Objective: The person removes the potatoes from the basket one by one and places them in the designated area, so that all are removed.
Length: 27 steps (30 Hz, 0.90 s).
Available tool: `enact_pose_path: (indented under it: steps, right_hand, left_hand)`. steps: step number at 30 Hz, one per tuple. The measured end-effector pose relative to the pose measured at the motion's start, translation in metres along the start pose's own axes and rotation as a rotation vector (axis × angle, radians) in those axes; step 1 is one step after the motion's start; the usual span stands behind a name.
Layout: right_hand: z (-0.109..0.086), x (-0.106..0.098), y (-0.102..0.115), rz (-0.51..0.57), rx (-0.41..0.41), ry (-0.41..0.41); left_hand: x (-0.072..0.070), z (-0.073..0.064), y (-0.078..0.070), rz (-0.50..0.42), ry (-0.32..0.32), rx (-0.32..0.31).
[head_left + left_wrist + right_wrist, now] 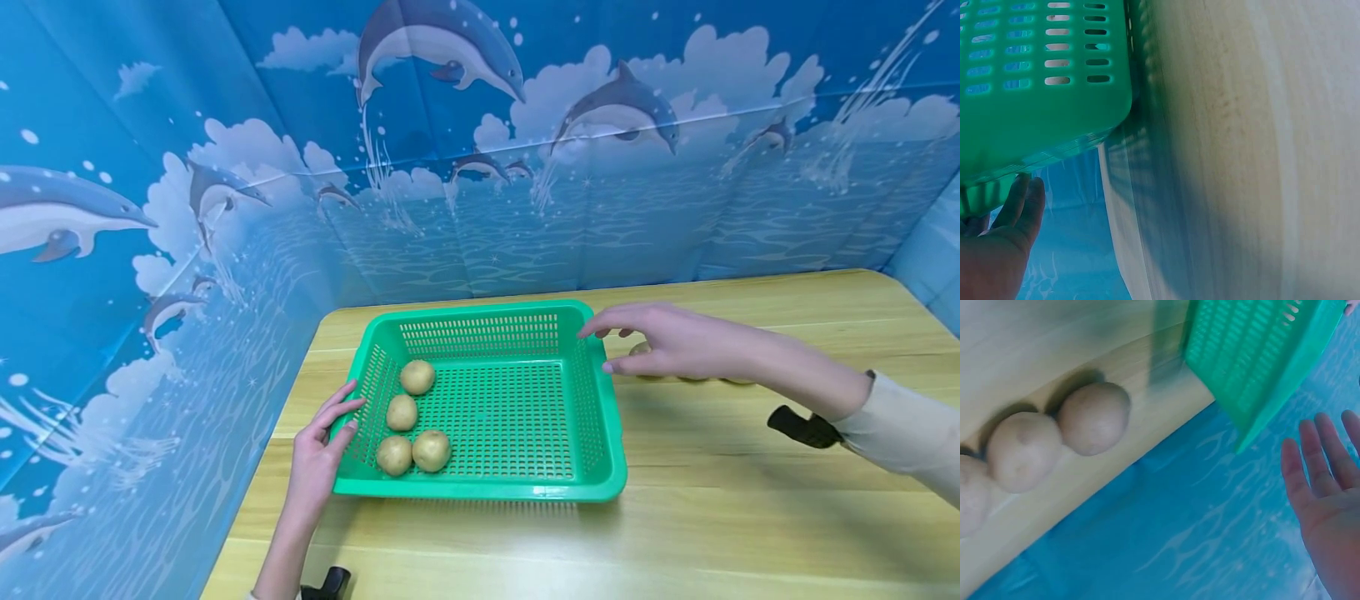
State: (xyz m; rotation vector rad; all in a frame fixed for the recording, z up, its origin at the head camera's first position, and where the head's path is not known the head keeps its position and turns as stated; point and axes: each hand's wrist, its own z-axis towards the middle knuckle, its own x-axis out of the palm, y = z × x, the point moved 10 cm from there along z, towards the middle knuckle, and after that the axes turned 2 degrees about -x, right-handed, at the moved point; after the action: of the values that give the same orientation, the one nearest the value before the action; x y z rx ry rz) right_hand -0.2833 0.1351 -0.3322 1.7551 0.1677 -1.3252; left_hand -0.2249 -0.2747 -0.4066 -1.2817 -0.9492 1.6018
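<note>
A green perforated plastic basket [480, 492] stands on the wooden table, with several potatoes [432, 451] grouped in its left part. My left hand [318, 454] is at the basket's left rim, its fairly straight fingers and thumb resting over the edge. From the left wrist view, two fingers [1030, 209] reach up to the rim from outside. At the right rim, my right hand [652, 337] hovers with fingers and thumb parted and nothing between them. Beyond it, a row of potatoes [1094, 419] lies on the table, mostly hidden by that hand in the head view.
The pale wooden table [750, 517] extends to the right and toward me. A blue curtain [480, 233] printed with dolphins hangs behind and along the left side. Dark camera mounts [804, 427] sit on both wrists.
</note>
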Motion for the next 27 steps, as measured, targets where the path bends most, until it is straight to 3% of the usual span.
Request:
enact_pose_path:
  steps: [5, 14, 27]
  right_hand:
    - [0.014, 0.009, 0.017, -0.041, -0.071, 0.05]
    - [0.035, 0.022, 0.038, -0.09, -0.107, 0.142]
    - [0.069, 0.03, 0.087, -0.139, -0.256, 0.218]
  left_hand:
    - [0.001, -0.001, 0.001, 0.004, 0.005, 0.002]
    - [0.0, -0.001, 0.001, 0.009, 0.002, -0.005]
    - [0.0, 0.0, 0.0, 0.007, -0.003, 0.008]
